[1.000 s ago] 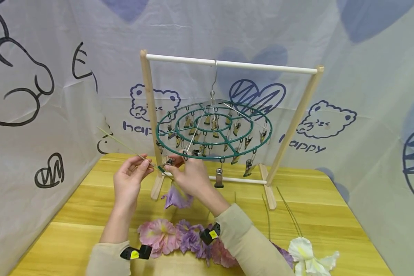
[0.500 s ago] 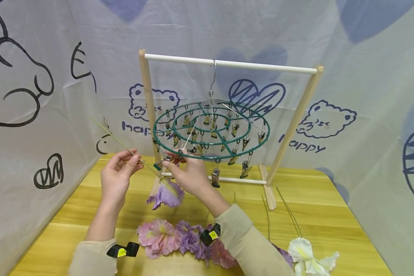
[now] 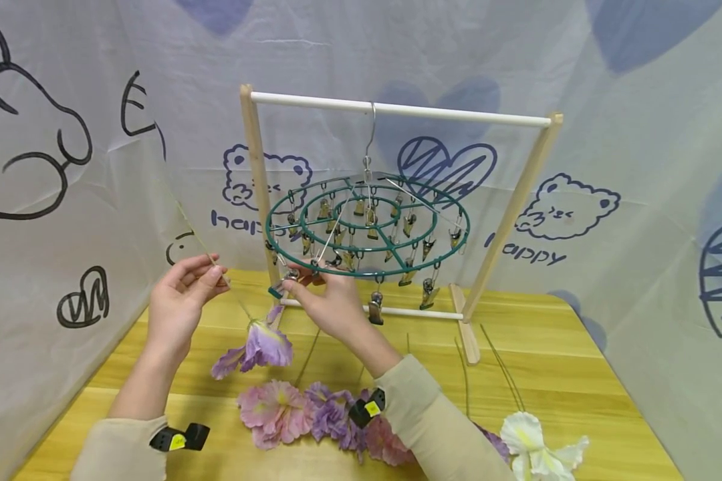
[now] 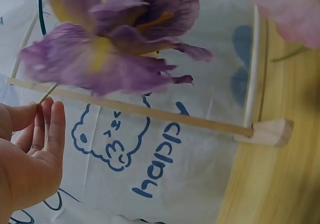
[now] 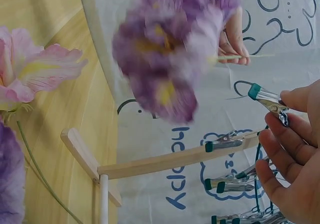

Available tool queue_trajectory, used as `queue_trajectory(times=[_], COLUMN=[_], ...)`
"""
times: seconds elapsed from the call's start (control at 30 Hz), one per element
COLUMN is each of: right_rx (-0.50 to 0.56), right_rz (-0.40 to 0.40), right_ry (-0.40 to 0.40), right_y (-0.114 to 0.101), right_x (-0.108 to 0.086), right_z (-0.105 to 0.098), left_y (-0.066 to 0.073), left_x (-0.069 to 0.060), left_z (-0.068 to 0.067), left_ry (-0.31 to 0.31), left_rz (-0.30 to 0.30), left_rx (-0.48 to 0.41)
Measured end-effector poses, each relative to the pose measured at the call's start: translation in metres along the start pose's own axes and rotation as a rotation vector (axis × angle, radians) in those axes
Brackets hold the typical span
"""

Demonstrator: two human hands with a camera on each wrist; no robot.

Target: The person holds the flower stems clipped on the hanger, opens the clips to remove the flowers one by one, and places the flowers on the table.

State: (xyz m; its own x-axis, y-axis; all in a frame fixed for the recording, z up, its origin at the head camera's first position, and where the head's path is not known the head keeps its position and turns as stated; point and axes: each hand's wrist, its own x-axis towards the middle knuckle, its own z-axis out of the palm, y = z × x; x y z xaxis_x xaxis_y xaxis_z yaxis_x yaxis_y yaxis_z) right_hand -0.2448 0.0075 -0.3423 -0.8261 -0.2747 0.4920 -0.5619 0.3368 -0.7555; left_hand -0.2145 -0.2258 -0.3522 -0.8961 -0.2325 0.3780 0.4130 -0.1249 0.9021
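My left hand [image 3: 177, 304] pinches the thin green stem of an artificial purple iris [image 3: 267, 344] between thumb and fingertips. The bloom hangs head-down below the hand, left of the rack; the left wrist view shows its ruffled petals [image 4: 100, 59] with yellow throats. At the left front of a round green clip hanger [image 3: 367, 274], my right hand [image 3: 333, 300] pinches a metal clip [image 5: 267, 99] with a green tip between thumb and index finger. No stem is between the clip's tips, and the iris is apart from it. The other right fingers are loosely bent.
The hanger hooks onto the white bar [image 3: 457, 115] of a wooden rack [image 3: 511, 220]. Several more clips dangle from its rings. On the wooden table [image 3: 553, 361] lie a pink flower [image 3: 279, 411], purple blooms [image 3: 337, 414] and a white flower [image 3: 532, 444].
My left hand has drawn left, away from the clip, taking the iris with it. The stem has come away from the clip. My right hand stays at the hanger, holding the clip.
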Motion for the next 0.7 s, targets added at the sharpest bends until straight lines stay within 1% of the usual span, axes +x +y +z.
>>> queue_trajectory(times=[0.1,0.17,0.3,0.53,0.7], right_rx=[-0.003,-0.007,-0.010,-0.009,-0.001], right_rz=[0.026,0.035,0.045,0.048,0.040], right_ry=[-0.009,-0.013,-0.017,-0.025,-0.030], right_y=[0.000,0.001,0.003,0.005,0.007], right_x=[-0.001,-0.001,-0.001,-0.002,-0.002], right_z=[0.000,0.001,0.000,-0.001,0.000], left_y=[0.001,0.001,-0.001,-0.005,-0.012], left_x=[-0.001,-0.002,-0.004,-0.011,-0.017], left_z=[-0.006,-0.010,-0.018,-0.030,-0.039], left_ry=[-0.026,-0.044,-0.087,-0.166,-0.225], left_rz=[-0.020,-0.033,-0.050,-0.099,-0.143], left_rx=[0.022,0.053,0.157,0.403,0.495])
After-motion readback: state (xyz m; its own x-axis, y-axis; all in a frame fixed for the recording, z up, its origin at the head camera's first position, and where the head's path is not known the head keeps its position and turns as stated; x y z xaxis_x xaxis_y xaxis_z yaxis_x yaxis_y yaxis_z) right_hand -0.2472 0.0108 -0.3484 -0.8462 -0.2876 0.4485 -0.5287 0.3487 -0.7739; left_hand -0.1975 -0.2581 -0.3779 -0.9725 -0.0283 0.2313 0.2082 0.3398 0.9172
